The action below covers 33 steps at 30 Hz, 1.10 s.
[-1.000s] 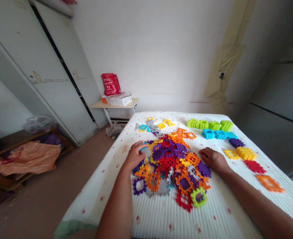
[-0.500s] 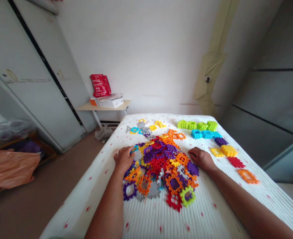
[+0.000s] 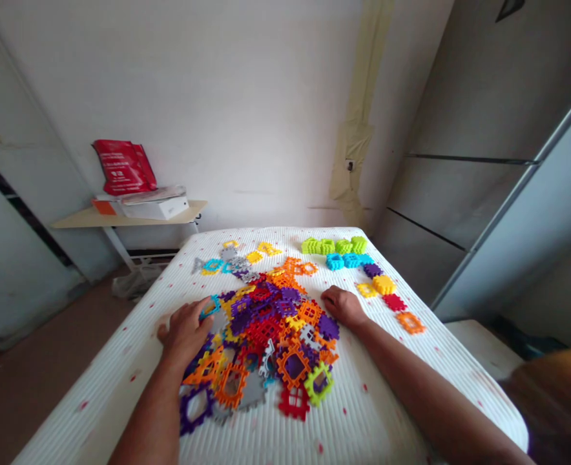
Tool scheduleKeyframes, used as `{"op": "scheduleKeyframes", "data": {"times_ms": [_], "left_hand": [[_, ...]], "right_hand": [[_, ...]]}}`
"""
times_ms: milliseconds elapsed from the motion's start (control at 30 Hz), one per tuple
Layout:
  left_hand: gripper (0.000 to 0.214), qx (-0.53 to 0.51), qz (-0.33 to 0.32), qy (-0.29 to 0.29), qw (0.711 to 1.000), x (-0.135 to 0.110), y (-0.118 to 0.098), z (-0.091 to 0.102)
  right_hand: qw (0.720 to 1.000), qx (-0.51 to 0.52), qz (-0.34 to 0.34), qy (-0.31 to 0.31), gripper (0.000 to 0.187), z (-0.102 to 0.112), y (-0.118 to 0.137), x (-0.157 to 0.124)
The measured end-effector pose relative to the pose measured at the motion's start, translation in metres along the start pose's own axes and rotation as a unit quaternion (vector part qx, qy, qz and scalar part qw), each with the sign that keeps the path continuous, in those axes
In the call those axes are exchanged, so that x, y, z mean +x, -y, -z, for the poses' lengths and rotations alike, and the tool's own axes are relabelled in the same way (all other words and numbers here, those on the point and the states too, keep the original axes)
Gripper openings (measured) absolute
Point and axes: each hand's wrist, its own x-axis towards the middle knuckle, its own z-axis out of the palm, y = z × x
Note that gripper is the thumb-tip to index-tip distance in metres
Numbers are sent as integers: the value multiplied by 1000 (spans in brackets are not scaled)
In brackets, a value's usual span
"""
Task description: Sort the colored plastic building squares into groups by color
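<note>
A heap of flat interlocking plastic tiles (image 3: 266, 329) in orange, purple, red, yellow, grey and green lies on the white ribbed mattress (image 3: 377, 413). My left hand (image 3: 185, 332) rests palm down on the heap's left edge, fingers spread, touching a blue tile (image 3: 210, 305). My right hand (image 3: 343, 305) lies on the mattress at the heap's right edge, fingers curled loosely against the tiles; nothing shows in its grasp. Sorted stacks stand beyond it: lime green (image 3: 334, 245), blue (image 3: 348, 260), purple (image 3: 373, 269), yellow (image 3: 384, 284), red (image 3: 393, 301) and orange (image 3: 410, 321).
A smaller scatter of grey, blue and yellow tiles (image 3: 232, 261) lies at the mattress's far left. A small side table (image 3: 125, 218) with a red bag (image 3: 123, 166) and a white box stands against the wall. Grey cabinet panels rise on the right.
The camera has swung right, so everything sits further left in view. My left hand has slid a little back along the heap's left edge. My right hand stays at the right edge.
</note>
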Motion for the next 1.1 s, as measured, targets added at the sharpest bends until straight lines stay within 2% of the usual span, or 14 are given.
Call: {"op": "scheduleKeyframes", "data": {"times_ms": [300,433,567,700,933,1100], "left_hand": [[54,22,4,-67,998,2,-7,9],[41,-81,-5,-90,993,-2,-10,11],[17,-118,-14,-76,990,-3,-11,10],[16,-168,2,-90,982,-7,-12,10],[32,-324,68,-109,937,-11,-17,12],[42,-437,107,-76,890,-12,-19,12]], "right_hand": [[1000,-7,8,-5,24,1,1,0],[1000,3,12,-8,25,-1,-2,-1],[999,10,30,-21,28,-5,-6,-2],[999,20,40,-26,30,-6,-8,-2],[999,25,35,-29,30,-6,-7,-2],[999,22,29,-19,29,-6,-8,-1]]}}
